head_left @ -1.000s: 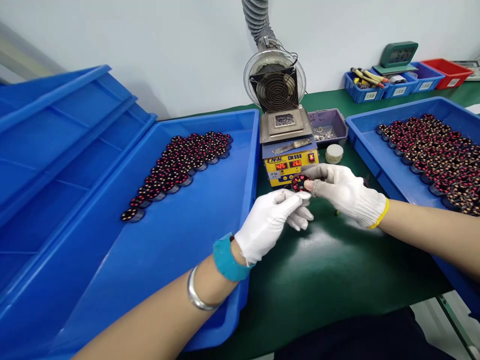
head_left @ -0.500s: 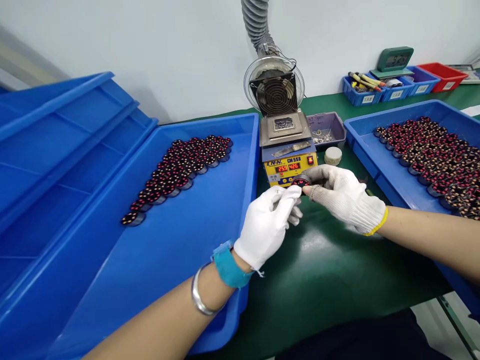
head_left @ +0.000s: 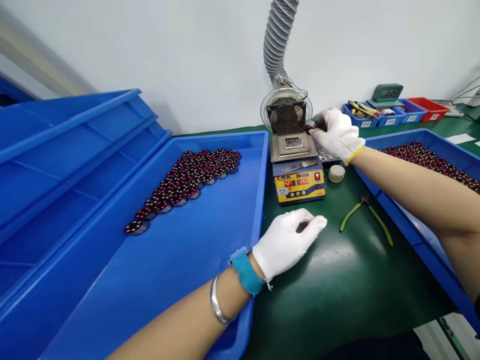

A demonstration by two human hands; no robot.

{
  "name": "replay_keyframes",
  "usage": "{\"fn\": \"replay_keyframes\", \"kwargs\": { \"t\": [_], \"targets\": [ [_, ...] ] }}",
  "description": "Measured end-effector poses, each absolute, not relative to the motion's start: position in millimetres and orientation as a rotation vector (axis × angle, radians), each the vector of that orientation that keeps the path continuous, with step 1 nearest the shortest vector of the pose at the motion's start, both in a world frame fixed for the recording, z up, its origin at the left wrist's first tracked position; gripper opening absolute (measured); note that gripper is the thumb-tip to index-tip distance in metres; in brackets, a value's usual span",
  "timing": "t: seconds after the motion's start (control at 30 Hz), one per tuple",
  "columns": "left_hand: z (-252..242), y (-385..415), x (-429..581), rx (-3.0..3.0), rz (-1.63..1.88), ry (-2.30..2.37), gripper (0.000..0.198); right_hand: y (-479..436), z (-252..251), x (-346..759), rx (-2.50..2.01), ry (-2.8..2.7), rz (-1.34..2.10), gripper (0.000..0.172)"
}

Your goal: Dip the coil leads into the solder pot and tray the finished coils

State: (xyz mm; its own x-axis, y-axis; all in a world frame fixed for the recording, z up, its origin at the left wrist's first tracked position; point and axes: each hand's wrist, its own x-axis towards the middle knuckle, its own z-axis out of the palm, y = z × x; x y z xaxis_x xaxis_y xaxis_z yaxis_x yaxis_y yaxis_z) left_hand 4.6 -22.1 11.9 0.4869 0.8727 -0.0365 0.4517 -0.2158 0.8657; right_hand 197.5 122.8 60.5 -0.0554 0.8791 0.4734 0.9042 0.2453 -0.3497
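My right hand (head_left: 335,131), in a white knit glove with a yellow hem, pinches a small round black coil part with red dots (head_left: 309,126). It holds the part beside the fan, just right of and above the solder pot (head_left: 294,143); my fingers hide some of it. My left hand (head_left: 287,240), gloved in white, hovers over the green bench in front of the yellow-fronted pot controller (head_left: 300,187). Its fingers are loosely bent, with a gap between thumb and fingers and no part visible in them. A flat tool (head_left: 300,166) lies across the controller's top.
Rows of similar parts (head_left: 187,175) sit in the left blue tray (head_left: 202,235); more fill the right blue tray (head_left: 420,134). Green-handled cutters (head_left: 364,201) and a round white tin (head_left: 336,173) lie on the bench (head_left: 337,280). Behind are small bins (head_left: 390,120) and a duct (head_left: 279,40).
The part has left my left hand; my right hand has carried it up and away to beside the fan. My left hand has come away slightly lower, and the view has shifted.
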Motion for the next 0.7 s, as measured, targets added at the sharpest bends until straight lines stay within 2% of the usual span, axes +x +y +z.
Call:
{"fn": "replay_keyframes", "kwargs": {
  "t": [0.2, 0.7],
  "targets": [
    [11.1, -23.2, 3.8, 1.936, 0.576, 1.082, 0.040, 159.6, 64.7, 176.0, -1.679, -2.052, -0.201, 0.029],
    [8.6, -23.4, 5.0, 2.054, 0.543, 1.023, 0.036, 161.7, 56.5, 159.8, -1.720, -2.190, -0.303, 0.031]
  ]
}}
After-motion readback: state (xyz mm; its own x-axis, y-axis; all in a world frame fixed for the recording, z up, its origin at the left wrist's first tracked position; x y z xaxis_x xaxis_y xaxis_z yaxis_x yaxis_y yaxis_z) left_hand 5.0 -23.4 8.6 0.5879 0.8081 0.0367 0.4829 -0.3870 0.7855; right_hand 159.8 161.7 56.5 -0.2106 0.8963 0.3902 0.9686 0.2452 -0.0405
